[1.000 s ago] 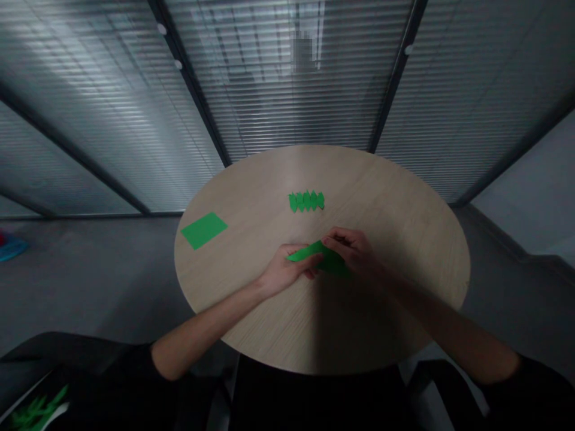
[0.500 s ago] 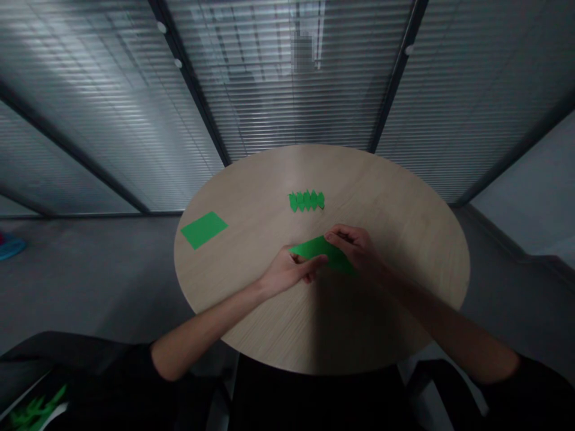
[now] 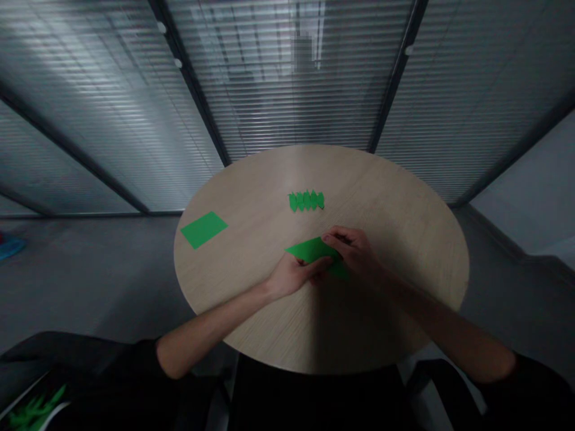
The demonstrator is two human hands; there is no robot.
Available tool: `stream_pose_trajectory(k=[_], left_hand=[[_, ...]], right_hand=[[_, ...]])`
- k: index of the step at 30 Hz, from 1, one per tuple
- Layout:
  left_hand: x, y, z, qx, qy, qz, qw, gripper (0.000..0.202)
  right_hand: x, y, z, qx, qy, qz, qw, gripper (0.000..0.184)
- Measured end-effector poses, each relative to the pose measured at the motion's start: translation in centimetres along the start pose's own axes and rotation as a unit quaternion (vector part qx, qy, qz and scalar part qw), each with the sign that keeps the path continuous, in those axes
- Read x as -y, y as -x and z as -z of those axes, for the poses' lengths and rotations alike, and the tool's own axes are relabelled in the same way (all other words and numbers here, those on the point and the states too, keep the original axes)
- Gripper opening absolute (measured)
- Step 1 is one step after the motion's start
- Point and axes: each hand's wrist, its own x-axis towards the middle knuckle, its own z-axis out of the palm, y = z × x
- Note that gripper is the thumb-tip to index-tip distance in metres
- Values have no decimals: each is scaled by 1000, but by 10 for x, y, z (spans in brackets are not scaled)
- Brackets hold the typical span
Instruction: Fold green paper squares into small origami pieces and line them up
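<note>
Between my hands, over the table's middle, is a sheet of green paper (image 3: 308, 248). My left hand (image 3: 294, 275) grips it from below left, with the thumb lying across its front. At the paper's upper right edge, my right hand (image 3: 353, 245) pinches it between thumb and fingers. Part of the sheet is hidden by the hands, and its lower right portion lies in shadow. Just beyond, several small green leaf-like paper pieces (image 3: 306, 201) lie side by side in a row. Another flat green paper sheet (image 3: 204, 229) rests at the table's left.
The round wooden table (image 3: 386, 191) stands before glass panels with blinds (image 3: 296, 108). At the lower left, a container with green pieces (image 3: 38, 410) shows beside my sleeve. A blue object (image 3: 11, 246) is on the floor at far left.
My left hand has shifted slightly right along the paper, its thumb now nearer my right hand. The sheet has tilted a little, and its left corner reaches further left.
</note>
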Motion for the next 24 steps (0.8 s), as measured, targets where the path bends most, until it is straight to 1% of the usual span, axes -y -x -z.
stream_pose_trajectory(k=[6, 9, 12, 14, 17, 19, 24], left_hand=[[-1, 2, 0, 29, -29, 20, 999, 47], [-3, 3, -1, 43, -28, 4, 999, 40], [-3, 3, -2, 37, -20, -30, 999, 31], [-1, 2, -2, 23, -20, -43, 999, 29], [2, 2, -3, 11, -22, -28, 999, 30], [2, 1, -3, 16, -16, -20, 1000, 32], [-1, 2, -4, 35, -12, -36, 999, 40]], right_hand=[[2, 1, -1, -12, -5, 1, 1000, 31], [2, 2, -2, -13, -4, 1, 1000, 31], [1, 3, -5, -6, 5, 6, 1000, 32], [0, 4, -6, 1, 8, 14, 1000, 32], [1, 4, -7, 10, 8, 20, 1000, 32], [2, 4, -7, 8, 8, 18, 1000, 32], [3, 4, -6, -9, 6, 13, 1000, 32]])
